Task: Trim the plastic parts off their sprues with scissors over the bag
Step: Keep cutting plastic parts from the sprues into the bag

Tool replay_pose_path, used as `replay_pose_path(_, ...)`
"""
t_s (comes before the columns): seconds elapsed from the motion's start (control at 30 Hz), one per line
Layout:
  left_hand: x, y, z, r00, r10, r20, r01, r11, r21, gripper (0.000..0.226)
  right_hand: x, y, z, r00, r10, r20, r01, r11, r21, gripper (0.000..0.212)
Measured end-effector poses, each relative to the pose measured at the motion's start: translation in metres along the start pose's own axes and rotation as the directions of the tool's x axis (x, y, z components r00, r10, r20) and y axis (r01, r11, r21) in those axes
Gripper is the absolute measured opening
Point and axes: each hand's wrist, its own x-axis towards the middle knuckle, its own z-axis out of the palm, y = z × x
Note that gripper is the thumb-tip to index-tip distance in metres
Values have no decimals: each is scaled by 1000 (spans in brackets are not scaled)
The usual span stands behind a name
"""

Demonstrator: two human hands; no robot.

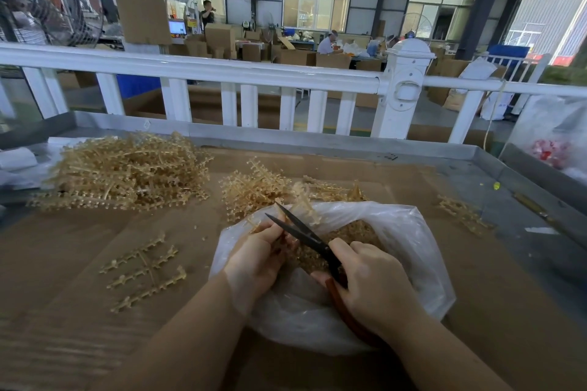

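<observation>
Left hand point(258, 259) curled round a translucent amber sprue point(301, 200), branched like a comb, held up over the crinkled clear plastic bag point(409, 232). Right hand point(376, 286) gripping scissors point(305, 235) by reddish-brown handles, dark blades parted in a narrow V beside the sprue. Inside the bag, a heap of small amber trimmed parts point(359, 233). On the brown cardboard-covered table point(79, 263): a large tangled sprue pile point(127, 173) far left, a smaller pile point(254, 187) just behind the bag, flat bare sprue frames point(146, 270) near left. White railing point(222, 70) beyond.
</observation>
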Motion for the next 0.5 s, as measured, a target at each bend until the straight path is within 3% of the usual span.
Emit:
replay_pose_path(0.23,0,0,-5,991,1,136,9,997,-75,30,1,-1,2,998,24,-58,-22,999,29,41)
replay_pose_path(0.5,-2,-1,-4,988,8,156,1,998,-59,39,2,0,4,999,18,-34,-18,1000,-10,36)
